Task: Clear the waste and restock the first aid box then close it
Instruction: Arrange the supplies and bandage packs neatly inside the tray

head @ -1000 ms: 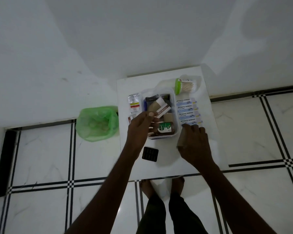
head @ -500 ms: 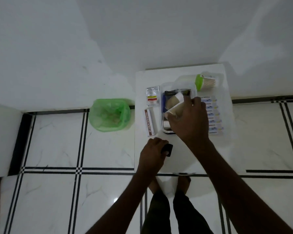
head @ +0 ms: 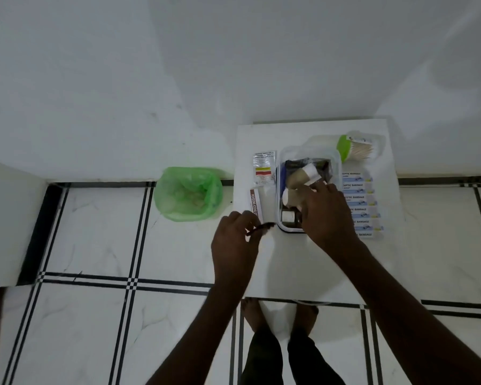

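Observation:
The clear first aid box [head: 282, 173] stands open on the small white table [head: 303, 262], holding bandage rolls, a dark pouch and a small bottle. My right hand [head: 326, 215] reaches into the near half of the box, its fingers resting on a tan bandage roll [head: 290, 197]. At the table's left edge, my left hand [head: 235, 240] pinches a small dark flat object [head: 261, 227], lifted off the table. A green-lined waste bin [head: 188, 193] sits on the floor left of the table.
Left of the box lie a white sachet [head: 264, 168] and a red-and-white ointment carton [head: 257, 202]. A row of antiseptic bandage strips [head: 363, 204] lies on the right, with a green-lidded tub of cotton swabs [head: 358, 148] behind it. My bare feet are under the table's near edge.
My left hand has picked the dark flat object off the table and carried it left, towards the bin side. My right hand has shifted down toward the near end of the box.

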